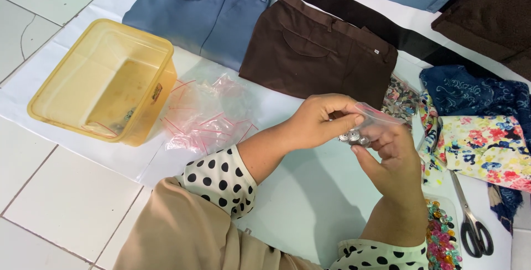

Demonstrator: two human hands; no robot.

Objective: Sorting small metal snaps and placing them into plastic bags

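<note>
Fingers (337, 116) of the left hand (318, 121) are curled in tight, thumb pinching down on the mouth of a small clear zip bag (376, 118) with a red strip along its top, and a little cluster of silver metal buttons (354, 136) sits right under that thumb. Right hand (392, 162) comes up from below with its fingers narrow too, pinched on the same bag from the other side, so both hands are closed on it together. Can't tell exactly how many buttons are in there, they're partly hidden behind the fingertips. Off to the left of the fingers, well apart, there's a loose pile of empty clear zip bags (207, 115) with the same red strips, lying on the white sheet (298, 192). Just past that pile is a yellow see-through plastic tub (105, 82), rectangular, with a small dark sticker on its near wall. Above the fingers lie folded brown trousers (318, 54) with a tiny white tag at the waistband, and grey-blue trousers (202, 13) next to them. To the right of the fingers: floral fabric (484, 143), then scissors (470, 217) below it. Down near the right wrist there's a bag of colourful gem beads (441, 237).
</note>
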